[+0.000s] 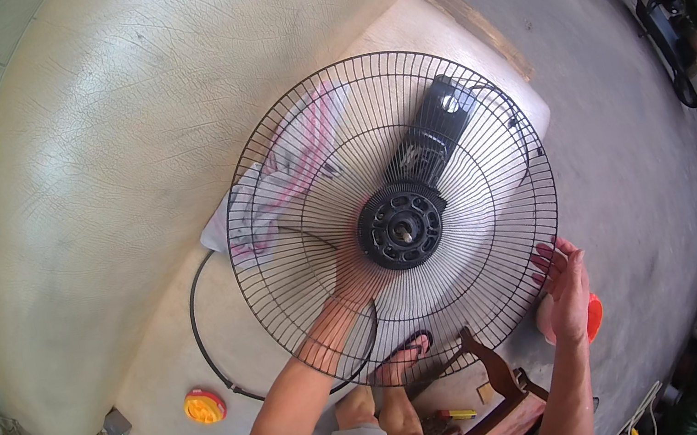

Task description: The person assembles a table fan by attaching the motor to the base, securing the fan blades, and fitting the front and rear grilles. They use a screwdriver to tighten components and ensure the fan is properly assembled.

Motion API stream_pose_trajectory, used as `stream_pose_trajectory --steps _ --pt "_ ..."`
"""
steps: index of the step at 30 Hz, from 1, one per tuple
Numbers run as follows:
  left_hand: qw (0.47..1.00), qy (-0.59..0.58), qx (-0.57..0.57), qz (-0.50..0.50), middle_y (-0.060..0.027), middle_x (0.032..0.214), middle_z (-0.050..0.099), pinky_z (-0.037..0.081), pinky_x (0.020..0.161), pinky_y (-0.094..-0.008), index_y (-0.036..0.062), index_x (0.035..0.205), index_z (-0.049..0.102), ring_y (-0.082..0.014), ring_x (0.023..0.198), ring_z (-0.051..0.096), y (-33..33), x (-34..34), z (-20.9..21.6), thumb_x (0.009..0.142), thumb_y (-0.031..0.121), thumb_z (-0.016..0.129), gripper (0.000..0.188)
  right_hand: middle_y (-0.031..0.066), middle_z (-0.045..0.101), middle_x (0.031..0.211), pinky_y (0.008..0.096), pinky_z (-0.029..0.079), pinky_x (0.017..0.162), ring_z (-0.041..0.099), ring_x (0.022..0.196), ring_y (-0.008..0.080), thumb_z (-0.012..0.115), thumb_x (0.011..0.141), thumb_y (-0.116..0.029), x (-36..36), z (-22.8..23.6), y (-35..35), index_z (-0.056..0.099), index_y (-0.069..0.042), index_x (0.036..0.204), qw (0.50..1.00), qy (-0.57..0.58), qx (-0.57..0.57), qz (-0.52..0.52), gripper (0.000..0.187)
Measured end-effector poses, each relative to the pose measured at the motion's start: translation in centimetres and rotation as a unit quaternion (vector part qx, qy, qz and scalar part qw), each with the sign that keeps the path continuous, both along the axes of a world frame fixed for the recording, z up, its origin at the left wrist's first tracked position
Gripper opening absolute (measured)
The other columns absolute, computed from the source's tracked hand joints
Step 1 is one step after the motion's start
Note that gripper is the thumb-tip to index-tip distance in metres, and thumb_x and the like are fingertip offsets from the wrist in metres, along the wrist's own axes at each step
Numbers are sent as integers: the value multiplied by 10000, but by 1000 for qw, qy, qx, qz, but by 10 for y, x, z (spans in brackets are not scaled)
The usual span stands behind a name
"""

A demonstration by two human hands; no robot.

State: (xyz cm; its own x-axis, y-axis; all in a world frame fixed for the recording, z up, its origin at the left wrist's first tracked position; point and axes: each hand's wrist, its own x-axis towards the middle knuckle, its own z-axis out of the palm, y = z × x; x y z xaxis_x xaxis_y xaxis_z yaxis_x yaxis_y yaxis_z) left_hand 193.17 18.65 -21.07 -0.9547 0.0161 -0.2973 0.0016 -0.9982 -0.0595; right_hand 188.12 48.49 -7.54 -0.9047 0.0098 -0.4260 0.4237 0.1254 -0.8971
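A black electric fan head with a round wire back grille [313, 334] and no blades on it faces me over a cream padded seat. At its centre is a black ribbed hub [401, 227] with a short metal shaft sticking out. A black post-like part [436, 132] shows through the wires behind it. My left hand [361, 277] is behind the grille and grips the fan head near the hub; its fingertips are hidden. At the right rim, my right hand [569, 290] has its fingers apart, the tips at the wires.
A pink-and-white cloth [308, 145] lies behind the grille. A black cable [194, 314] loops on the seat near a yellow-and-red round object [204, 406]. Beside my right forearm stands a red bucket [593, 316]. A wooden chair [491, 365] is near my legs; a scooter [666, 22] stands far right.
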Motion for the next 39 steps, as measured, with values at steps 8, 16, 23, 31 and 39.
stream_pose_trajectory --steps 8,16,23,31,39 --pt "971 10 -234 -52 -92 1283 570 454 1065 -352 31 1317 479 -189 1195 558 -7 -3 21 1069 297 322 396 127 663 1102 310 523 798 669 923 192 433 1018 -494 -35 3 -33 535 -17 1270 991 -71 81 85 549" --pt "558 16 -825 -92 -77 1297 569 454 1042 -329 64 1312 465 -178 1195 554 -10 3 27 966 244 585 408 137 697 890 300 548 674 697 754 206 474 1006 -487 -35 -18 -30 600 -22 1157 992 -113 19 58 506" --pt "619 -21 -782 -68 -76 1298 565 445 1058 -328 57 1326 455 -184 1188 561 -5 4 33 948 280 607 465 151 695 890 306 556 656 702 756 218 476 1009 -475 -28 -16 -25 596 -5 1138 994 -100 3 40 502" --pt "648 -20 -759 -56 -86 1290 563 461 1032 -333 52 1332 446 -195 1176 568 -4 -2 20 913 318 635 531 158 695 888 314 564 645 702 743 221 485 1007 -469 -16 -3 -30 588 12 1132 995 -95 4 8 508" --pt "636 -33 -769 -48 -96 1283 560 476 1007 -338 47 1338 436 -206 1164 575 -4 -15 7 879 356 663 598 149 684 911 324 566 664 693 772 217 480 998 -502 -6 -2 -44 570 -11 1148 992 -105 -9 -68 521"
